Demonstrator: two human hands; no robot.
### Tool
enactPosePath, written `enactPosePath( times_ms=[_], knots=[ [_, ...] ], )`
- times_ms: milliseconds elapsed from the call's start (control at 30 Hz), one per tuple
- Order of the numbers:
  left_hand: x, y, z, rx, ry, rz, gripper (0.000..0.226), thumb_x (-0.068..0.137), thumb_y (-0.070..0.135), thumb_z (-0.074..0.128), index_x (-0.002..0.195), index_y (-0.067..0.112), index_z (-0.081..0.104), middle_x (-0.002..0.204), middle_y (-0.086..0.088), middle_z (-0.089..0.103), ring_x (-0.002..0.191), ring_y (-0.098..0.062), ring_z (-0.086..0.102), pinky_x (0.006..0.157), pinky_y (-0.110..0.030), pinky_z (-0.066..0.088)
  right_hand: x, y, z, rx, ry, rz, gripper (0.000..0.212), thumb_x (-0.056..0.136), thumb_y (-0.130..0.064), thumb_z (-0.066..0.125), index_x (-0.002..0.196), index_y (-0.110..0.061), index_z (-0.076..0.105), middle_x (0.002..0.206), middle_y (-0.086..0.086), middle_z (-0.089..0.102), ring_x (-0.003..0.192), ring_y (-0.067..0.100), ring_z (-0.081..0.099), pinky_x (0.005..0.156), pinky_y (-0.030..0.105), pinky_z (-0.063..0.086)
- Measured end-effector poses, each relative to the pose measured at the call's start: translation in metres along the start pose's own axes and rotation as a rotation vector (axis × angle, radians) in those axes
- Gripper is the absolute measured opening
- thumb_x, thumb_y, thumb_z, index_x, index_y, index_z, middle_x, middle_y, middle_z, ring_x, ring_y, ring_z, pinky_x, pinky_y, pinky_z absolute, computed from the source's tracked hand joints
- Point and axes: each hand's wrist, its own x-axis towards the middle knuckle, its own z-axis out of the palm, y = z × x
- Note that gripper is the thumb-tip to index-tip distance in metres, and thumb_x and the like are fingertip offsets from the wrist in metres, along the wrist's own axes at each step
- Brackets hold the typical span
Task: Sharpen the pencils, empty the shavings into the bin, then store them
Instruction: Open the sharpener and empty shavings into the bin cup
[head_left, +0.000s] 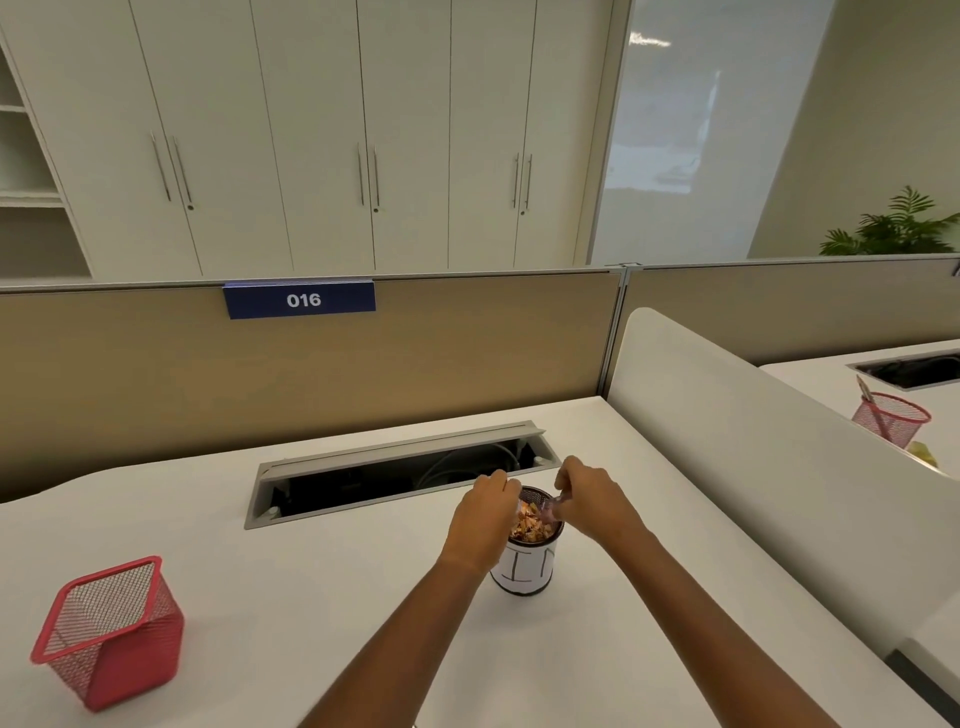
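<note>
Here, both hands are hovering over the bin (524, 571), a small round white container with a dark mesh rim that is standing upright on the tabletop (311, 597), just near of the open cable tray (400, 470). The bin is holding a heap of orange and tan shavings (530, 525) that is reaching almost to its rim.

The right hand (592, 499) is reaching in from the right, its fingers curling round a small clear, pinkish sharpener (551, 508) and pinching it right above the shavings. The left hand (485, 512) is coming in from the left with its fingers bending inward at the bin's left rim. A pale sliver is showing at its fingertips, but I cannot tell whether it is gripping anything. The two hands are sitting close together, with only the mouth of the bin between them.

A square red mesh holder (109, 631) is standing at the near left of the tabletop, well apart from the bin, and is looking tilted in the wide-angle view. Behind the tray a tan partition (156, 374) is carrying a blue sign (301, 300) reading 016. On the neighbouring desk at the far right, a round red mesh cup (893, 421) is holding one pencil (866, 395) that is leaning to the left.
</note>
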Motion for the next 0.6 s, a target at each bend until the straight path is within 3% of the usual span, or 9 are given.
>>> enactPosePath(
  times_ms=[67,267,400,500,600],
  knots=[
    [0.000,-0.002,-0.001,-0.071,0.021,-0.041,0.041,0.090,0.018,0.057,0.128,0.011,0.046,0.131,-0.008,0.048,0.118,-0.020,0.045,0.095,-0.025,0.042,0.002,-0.003,-0.003,-0.010,0.010,0.003,0.029,0.083,-0.014,0.068,0.108,-0.003,0.058,0.112,0.015,0.064,0.090,0.021,0.058,0.069,0.021,0.039],
    [-0.002,0.002,-0.012,-0.627,0.117,-0.323,0.029,0.090,0.009,0.053,0.118,0.004,0.055,0.122,-0.014,0.056,0.110,-0.023,0.054,0.083,-0.021,0.041,0.012,-0.006,-0.010,0.033,-0.016,0.027,0.024,0.085,-0.008,0.062,0.109,-0.004,0.064,0.118,0.015,0.062,0.108,0.026,0.058,0.073,0.023,0.039],
    [-0.005,0.002,-0.018,-0.921,0.105,-0.444,0.028,0.089,0.010,0.055,0.115,0.000,0.056,0.116,-0.017,0.060,0.109,-0.027,0.056,0.088,-0.030,0.045,0.012,-0.003,-0.012,0.124,0.008,0.035,0.024,0.083,-0.007,0.063,0.107,-0.004,0.064,0.118,0.015,0.063,0.108,0.026,0.058,0.075,0.022,0.040],
    [-0.007,0.003,-0.023,-1.231,0.084,-0.541,0.024,0.090,0.008,0.053,0.111,-0.002,0.059,0.095,-0.011,0.063,0.087,-0.017,0.058,0.075,-0.024,0.048,0.009,0.001,-0.010,0.175,0.055,0.043,0.027,0.083,-0.007,0.064,0.109,-0.004,0.064,0.119,0.015,0.062,0.109,0.025,0.058,0.075,0.022,0.042],
    [-0.009,0.004,-0.030,-1.716,0.022,-0.656,0.019,0.094,0.007,0.044,0.106,0.000,0.058,0.081,-0.008,0.057,0.073,-0.015,0.051,0.066,-0.022,0.043,0.006,0.004,-0.008,0.278,0.079,0.078,0.027,0.083,-0.008,0.065,0.109,-0.002,0.063,0.118,0.017,0.063,0.108,0.027,0.058,0.076,0.024,0.044]
  ],
)
